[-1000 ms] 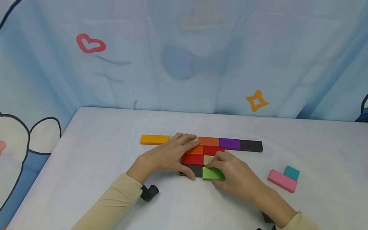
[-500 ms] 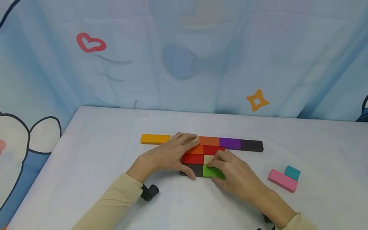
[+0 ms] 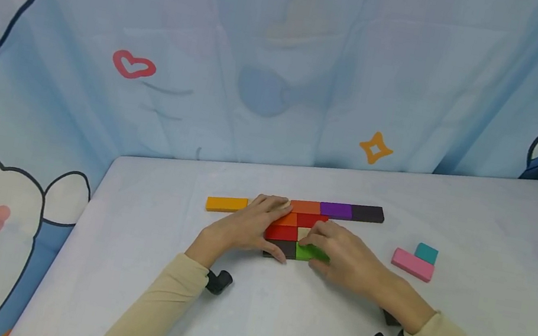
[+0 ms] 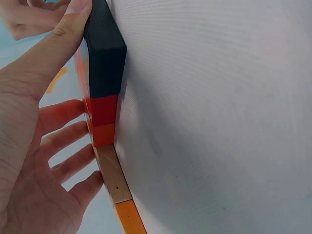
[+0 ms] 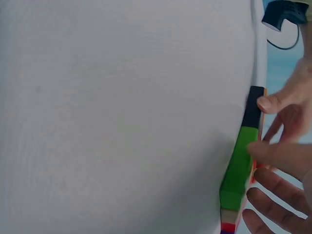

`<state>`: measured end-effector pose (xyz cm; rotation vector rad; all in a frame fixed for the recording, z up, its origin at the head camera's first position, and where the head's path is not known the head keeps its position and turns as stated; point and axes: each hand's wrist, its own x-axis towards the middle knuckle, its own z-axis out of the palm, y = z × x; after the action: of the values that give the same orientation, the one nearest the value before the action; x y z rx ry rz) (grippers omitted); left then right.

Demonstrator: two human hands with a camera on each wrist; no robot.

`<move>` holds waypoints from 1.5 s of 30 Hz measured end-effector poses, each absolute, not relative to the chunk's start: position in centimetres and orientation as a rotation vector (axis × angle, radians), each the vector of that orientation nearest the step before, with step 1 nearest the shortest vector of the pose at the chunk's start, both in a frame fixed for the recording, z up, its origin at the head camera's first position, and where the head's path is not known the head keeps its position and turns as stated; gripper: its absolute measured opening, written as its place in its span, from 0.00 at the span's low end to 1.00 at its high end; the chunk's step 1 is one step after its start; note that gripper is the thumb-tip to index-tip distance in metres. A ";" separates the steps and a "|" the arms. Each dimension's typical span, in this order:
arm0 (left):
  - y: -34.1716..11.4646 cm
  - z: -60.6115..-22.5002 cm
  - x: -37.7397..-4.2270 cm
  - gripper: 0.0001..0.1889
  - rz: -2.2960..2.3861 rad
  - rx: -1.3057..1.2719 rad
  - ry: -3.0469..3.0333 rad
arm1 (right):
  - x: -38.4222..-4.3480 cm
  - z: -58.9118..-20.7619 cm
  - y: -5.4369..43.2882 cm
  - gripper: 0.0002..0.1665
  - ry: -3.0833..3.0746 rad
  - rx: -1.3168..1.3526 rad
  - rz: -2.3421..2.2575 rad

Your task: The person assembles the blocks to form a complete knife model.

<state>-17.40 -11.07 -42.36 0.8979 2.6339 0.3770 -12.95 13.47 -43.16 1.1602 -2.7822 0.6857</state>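
Observation:
Several coloured wooden blocks lie flat together: a back row with a yellow block [image 3: 226, 204], an orange block [image 3: 305, 206], a purple block [image 3: 336, 210] and a black block [image 3: 368, 214]. Shorter rows in front include a red block [image 3: 281, 233]. My left hand [image 3: 249, 226] rests across them, fingers spread and thumb touching a near black block [image 4: 105, 53]. With thumb and curled fingers, my right hand [image 3: 344, 258] holds the green block [image 5: 240, 163], set end to end with that black one. A cream block [image 3: 302, 233] behind it is partly covered by my fingers.
To the right, a pink block [image 3: 413, 264] lies against a teal block [image 3: 427, 253]. A dark object [image 3: 390, 318] is partly hidden under my right wrist. A blue patterned curtain [image 3: 285, 75] hangs behind the white table [image 3: 485, 230].
The green block has shifted very slightly back toward the cream block, the right thumb following its near edge. My left hand stays in place.

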 end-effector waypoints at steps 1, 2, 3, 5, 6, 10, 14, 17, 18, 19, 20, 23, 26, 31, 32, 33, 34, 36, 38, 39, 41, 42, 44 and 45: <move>-11.0 -42.4 -17.4 0.57 0.372 0.898 2.634 | -13.0 -43.0 13.7 0.19 -2.792 1.142 0.705; -11.0 -42.4 -17.4 0.57 0.363 0.900 2.634 | -13.0 -42.9 14.1 0.18 -2.800 1.124 0.729; -11.0 -42.4 -17.4 0.57 0.346 0.903 2.633 | -13.1 -42.7 14.5 0.17 -2.810 1.102 0.756; -10.9 -42.3 -17.5 0.58 0.310 0.911 2.629 | -13.3 -42.2 15.4 0.14 -2.829 1.059 0.805; -10.8 -42.3 -17.5 0.58 0.286 0.914 2.626 | -13.3 -41.9 16.0 0.14 -2.840 1.040 0.819; -10.5 -42.0 -17.4 0.59 0.214 0.909 2.614 | -13.1 -40.9 18.1 0.12 -2.887 1.023 0.821; -9.9 -41.7 -17.3 0.59 0.191 0.904 2.634 | -12.0 -40.1 20.4 0.16 -2.943 1.100 0.748; -9.1 -41.6 -17.1 0.59 0.182 0.958 2.669 | -11.0 -40.2 21.8 0.22 -3.015 1.172 0.681; -8.8 -41.6 -17.1 0.58 0.182 0.985 2.681 | -10.6 -40.3 22.3 0.23 -3.041 1.195 0.658; -8.5 -41.6 -17.0 0.58 0.189 1.010 2.688 | -10.3 -40.5 22.7 0.25 -3.068 1.212 0.637; -8.2 -41.6 -16.9 0.58 0.187 1.033 2.692 | -9.9 -40.6 23.1 0.26 -3.090 1.225 0.622; -7.4 -41.7 -16.8 0.56 0.184 1.080 2.695 | -8.9 -41.2 24.4 0.29 -3.131 1.248 0.599; -6.8 -42.0 -16.8 0.56 0.147 1.082 2.687 | -8.0 -41.8 25.2 0.30 -3.112 1.249 0.566; -6.5 -42.4 -17.0 0.54 0.104 1.044 2.674 | -7.7 -42.5 25.5 0.30 -3.012 1.280 0.547; -6.5 -42.5 -17.0 0.54 0.104 1.042 2.671 | -7.7 -42.6 25.5 0.29 -3.001 1.282 0.545; -6.5 -42.6 -17.0 0.53 0.107 1.044 2.670 | -7.7 -42.6 25.5 0.29 -2.988 1.285 0.541; -6.5 -42.6 -17.0 0.53 0.112 1.044 2.669 | -7.7 -42.7 25.5 0.29 -2.982 1.285 0.543; -6.5 -42.7 -17.0 0.53 0.121 1.046 2.665 | -7.8 -42.8 25.3 0.28 -2.968 1.289 0.556; -6.5 -42.7 -17.0 0.53 0.127 1.045 2.664 | -7.9 -42.9 25.1 0.27 -2.962 1.294 0.587; -6.5 -42.7 -17.0 0.54 0.131 1.043 2.661 | -7.9 -42.9 24.9 0.27 -2.962 1.297 0.604; -6.5 -42.7 -17.1 0.54 0.135 1.036 2.659 | -8.0 -43.0 24.6 0.26 -2.971 1.310 0.622; -6.6 -42.7 -17.1 0.54 0.137 1.034 2.657 | -8.0 -43.0 24.5 0.26 -2.977 1.317 0.623; -6.6 -42.7 -17.1 0.54 0.139 1.035 2.656 | -8.2 -42.9 24.3 0.25 -3.003 1.324 0.616; -6.6 -42.6 -17.1 0.54 0.141 1.035 2.654 | -8.3 -42.8 24.1 0.24 -3.019 1.323 0.609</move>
<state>-17.10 -6.57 -42.65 1.0353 2.6538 0.1409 -8.35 24.12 -42.81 1.3232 -3.0193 0.6092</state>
